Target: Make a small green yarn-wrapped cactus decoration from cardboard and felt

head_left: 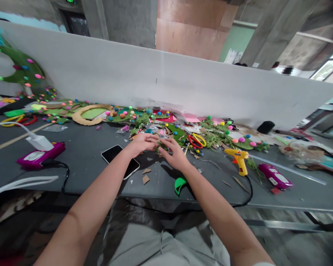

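My left hand point(143, 145) and my right hand point(175, 154) meet over the middle of the table, fingertips almost together. Between them shows a bit of a small green piece point(161, 146), mostly covered by the fingers, so its kind is unclear. Both hands are closed around it. Beneath my left forearm lies a black-screened phone point(117, 158). A bright green curved felt piece point(180, 184) sits beside my right forearm near the table's front edge. Just beyond my right hand are red-and-yellow-handled scissors point(196, 140).
A yellow glue gun point(239, 161) stands at right near a purple power strip point(275, 176). Another purple strip point(41, 155) with a white plug is at left. Felt pieces with pompoms, a tan ring point(77, 117) and cardboard scraps point(145, 179) litter the table before a white partition point(127, 70).
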`<state>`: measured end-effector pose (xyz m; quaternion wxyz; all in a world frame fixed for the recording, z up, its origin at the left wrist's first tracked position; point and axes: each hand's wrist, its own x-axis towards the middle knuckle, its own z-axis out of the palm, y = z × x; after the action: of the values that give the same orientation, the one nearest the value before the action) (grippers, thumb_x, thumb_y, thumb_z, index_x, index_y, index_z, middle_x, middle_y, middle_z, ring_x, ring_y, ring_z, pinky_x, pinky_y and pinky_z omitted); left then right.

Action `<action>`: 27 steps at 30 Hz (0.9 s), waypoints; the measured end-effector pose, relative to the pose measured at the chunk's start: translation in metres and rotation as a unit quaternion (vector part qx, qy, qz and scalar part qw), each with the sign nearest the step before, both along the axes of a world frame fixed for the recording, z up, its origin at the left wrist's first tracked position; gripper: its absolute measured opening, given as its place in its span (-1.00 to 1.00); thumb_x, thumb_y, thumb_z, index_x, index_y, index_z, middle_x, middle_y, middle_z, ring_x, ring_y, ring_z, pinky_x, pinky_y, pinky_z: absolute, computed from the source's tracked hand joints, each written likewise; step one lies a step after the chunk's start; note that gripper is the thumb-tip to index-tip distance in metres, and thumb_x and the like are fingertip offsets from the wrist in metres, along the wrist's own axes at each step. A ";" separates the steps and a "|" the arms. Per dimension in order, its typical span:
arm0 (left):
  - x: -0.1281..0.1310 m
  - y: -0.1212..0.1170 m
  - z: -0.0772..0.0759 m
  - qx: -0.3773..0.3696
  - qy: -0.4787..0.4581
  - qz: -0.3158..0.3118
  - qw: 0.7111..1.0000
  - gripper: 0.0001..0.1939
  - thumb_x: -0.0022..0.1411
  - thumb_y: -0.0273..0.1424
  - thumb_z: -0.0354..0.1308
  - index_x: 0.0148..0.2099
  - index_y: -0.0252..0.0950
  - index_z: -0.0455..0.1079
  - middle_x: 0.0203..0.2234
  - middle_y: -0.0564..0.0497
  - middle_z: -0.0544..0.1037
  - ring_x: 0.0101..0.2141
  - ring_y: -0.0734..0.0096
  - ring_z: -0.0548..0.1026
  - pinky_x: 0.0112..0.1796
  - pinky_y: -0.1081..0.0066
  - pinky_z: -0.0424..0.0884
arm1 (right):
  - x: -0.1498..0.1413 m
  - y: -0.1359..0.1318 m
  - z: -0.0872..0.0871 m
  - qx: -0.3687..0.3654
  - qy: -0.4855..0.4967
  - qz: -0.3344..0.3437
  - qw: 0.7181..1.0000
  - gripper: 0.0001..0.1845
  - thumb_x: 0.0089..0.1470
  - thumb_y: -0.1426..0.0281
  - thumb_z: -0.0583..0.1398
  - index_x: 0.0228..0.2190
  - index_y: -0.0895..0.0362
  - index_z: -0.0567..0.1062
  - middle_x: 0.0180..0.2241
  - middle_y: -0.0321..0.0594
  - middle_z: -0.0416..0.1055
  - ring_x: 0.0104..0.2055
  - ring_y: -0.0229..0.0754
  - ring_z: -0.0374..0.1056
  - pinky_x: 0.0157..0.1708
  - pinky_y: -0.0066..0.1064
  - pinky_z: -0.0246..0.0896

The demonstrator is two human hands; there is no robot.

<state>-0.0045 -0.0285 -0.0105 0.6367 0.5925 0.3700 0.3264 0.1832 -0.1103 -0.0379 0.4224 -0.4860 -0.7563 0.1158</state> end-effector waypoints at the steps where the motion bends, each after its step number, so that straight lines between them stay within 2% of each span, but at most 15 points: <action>1: 0.000 0.000 0.000 0.003 -0.004 -0.001 1.000 -0.41 -0.18 -0.32 0.55 -0.05 -0.38 0.53 -0.34 -0.09 0.65 -0.34 0.35 0.60 -0.29 0.39 0.51 | 0.001 0.000 0.001 0.008 -0.011 -0.002 1.000 -0.48 0.31 0.16 0.13 0.18 0.13 0.47 0.09 0.02 0.37 0.15 -0.05 0.33 0.18 -0.19 0.26; 7: -0.002 0.004 -0.003 -0.010 -0.005 0.011 1.000 -0.40 -0.22 -0.29 0.58 -0.10 -0.36 0.54 -0.31 -0.13 0.66 -0.30 0.31 0.62 -0.26 0.39 0.51 | -0.001 -0.003 0.003 0.001 -0.126 -0.022 0.992 -0.45 0.31 0.14 0.12 0.23 0.07 0.43 0.17 0.04 0.33 0.22 0.05 0.26 0.20 -0.08 0.23; 13: -0.004 0.006 -0.005 -0.016 -0.005 0.007 1.000 -0.44 -0.21 -0.31 0.57 -0.11 -0.33 0.55 -0.30 -0.11 0.66 -0.29 0.32 0.62 -0.24 0.38 0.52 | 0.000 -0.003 0.001 -0.010 -0.130 -0.017 0.991 -0.44 0.32 0.12 0.10 0.25 0.06 0.40 0.16 0.01 0.34 0.21 0.02 0.27 0.20 -0.12 0.24; 19: -0.004 0.004 -0.003 -0.015 0.003 0.019 1.000 -0.45 -0.21 -0.35 0.57 -0.11 -0.33 0.54 -0.34 -0.08 0.65 -0.31 0.34 0.61 -0.29 0.41 0.52 | -0.001 -0.004 0.001 -0.003 -0.153 -0.018 0.988 -0.43 0.30 0.12 0.12 0.26 0.03 0.40 0.16 0.02 0.35 0.19 0.07 0.27 0.17 -0.05 0.26; 22: -0.005 0.005 -0.002 -0.011 -0.001 0.014 1.000 -0.44 -0.20 -0.35 0.58 -0.11 -0.33 0.53 -0.36 -0.05 0.64 -0.34 0.38 0.60 -0.30 0.43 0.51 | -0.002 -0.003 -0.001 -0.014 -0.085 -0.002 0.996 -0.46 0.28 0.14 0.15 0.22 0.04 0.44 0.12 0.01 0.38 0.16 0.02 0.31 0.12 -0.11 0.31; 24: -0.006 0.006 -0.003 -0.003 -0.014 0.001 1.000 -0.45 -0.16 -0.33 0.56 -0.08 -0.33 0.53 -0.36 -0.04 0.63 -0.36 0.41 0.59 -0.31 0.43 0.51 | -0.002 0.000 -0.001 -0.035 0.017 0.016 0.999 -0.46 0.26 0.15 0.17 0.19 0.07 0.47 0.07 0.00 0.41 0.07 -0.06 0.38 -0.05 -0.24 0.41; 27: -0.008 0.006 -0.004 0.009 -0.032 -0.019 0.999 -0.45 -0.10 -0.33 0.53 -0.03 -0.32 0.51 -0.35 -0.02 0.62 -0.39 0.43 0.58 -0.34 0.42 0.49 | 0.001 0.006 -0.001 -0.078 0.166 0.014 0.983 -0.41 0.21 0.12 0.20 0.19 0.11 0.46 -0.01 -0.05 0.47 -0.12 -0.16 0.45 -0.27 -0.37 0.42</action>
<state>-0.0121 -0.0220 -0.0141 0.6491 0.5946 0.3346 0.3364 0.1844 -0.1045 -0.0392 0.5010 -0.4812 -0.6710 0.2593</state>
